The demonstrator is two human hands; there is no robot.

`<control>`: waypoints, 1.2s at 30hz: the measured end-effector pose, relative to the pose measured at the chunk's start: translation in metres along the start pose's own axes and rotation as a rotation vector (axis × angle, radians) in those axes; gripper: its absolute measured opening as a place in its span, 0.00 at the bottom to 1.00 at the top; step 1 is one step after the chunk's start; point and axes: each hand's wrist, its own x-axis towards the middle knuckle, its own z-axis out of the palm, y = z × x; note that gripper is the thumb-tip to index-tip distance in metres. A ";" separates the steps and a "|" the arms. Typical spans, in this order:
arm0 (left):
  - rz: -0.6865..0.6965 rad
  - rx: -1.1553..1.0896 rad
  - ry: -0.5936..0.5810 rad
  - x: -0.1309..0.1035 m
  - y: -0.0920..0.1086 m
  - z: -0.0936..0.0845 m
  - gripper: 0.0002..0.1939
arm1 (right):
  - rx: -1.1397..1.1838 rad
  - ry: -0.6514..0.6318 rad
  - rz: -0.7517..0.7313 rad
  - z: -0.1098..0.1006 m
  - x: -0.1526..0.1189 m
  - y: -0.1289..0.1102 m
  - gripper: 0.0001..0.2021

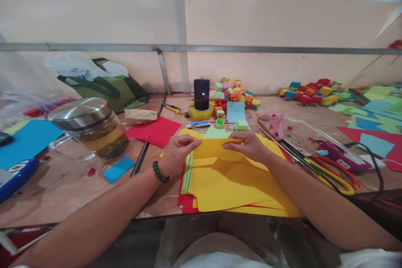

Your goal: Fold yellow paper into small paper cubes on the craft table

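Observation:
My left hand (178,150), with a green bead bracelet (160,172) on its wrist, pinches the left end of a yellow sheet (212,149). Its right end is pinched by my right hand (248,145), so the strip between them stands raised with its top edge level. Below lies a stack of yellow sheets (232,188), with green and red layers showing at the left side. Just beyond my fingers are a pale green sheet (216,132), a small open green box (220,122) and a closed green one (241,125).
A phone (201,94) stands in a tape roll (201,112), near heaped coloured paper boxes (237,92). To the right lie a pink glue gun (275,125), a purple glue gun (341,157) and scissors (333,176). A glass teapot (103,136) and blue sheets (118,169) are left.

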 end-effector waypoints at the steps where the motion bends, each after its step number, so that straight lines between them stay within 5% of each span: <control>1: -0.003 -0.005 0.013 0.001 0.001 -0.002 0.19 | 0.057 0.034 0.022 -0.001 0.000 -0.001 0.19; 5: -0.061 -0.029 -0.037 0.005 -0.001 -0.008 0.21 | 0.262 0.086 0.090 -0.001 0.002 -0.002 0.22; 10: -0.140 0.019 -0.211 0.004 -0.009 -0.006 0.20 | 0.239 0.086 0.065 0.006 0.001 0.004 0.22; 19: -0.140 0.009 -0.192 0.005 -0.009 -0.005 0.19 | 0.262 0.185 0.104 0.004 0.002 0.003 0.21; 24: -0.187 0.036 -0.264 0.006 -0.015 -0.005 0.20 | 0.419 0.058 0.174 0.010 0.003 0.002 0.19; 27: -0.058 0.364 -0.204 0.004 -0.016 -0.005 0.22 | 0.261 -0.065 0.253 0.009 0.003 0.008 0.25; 30: 0.200 0.801 -0.145 0.001 -0.016 -0.005 0.30 | -0.133 -0.118 0.268 0.005 0.002 0.013 0.28; 33: 0.465 1.007 -0.395 -0.002 -0.016 -0.003 0.19 | -0.476 -0.120 0.245 0.003 -0.001 0.011 0.33; 36: 0.591 1.102 -0.682 -0.006 -0.014 0.000 0.17 | -0.618 -0.093 0.164 0.004 -0.005 0.002 0.38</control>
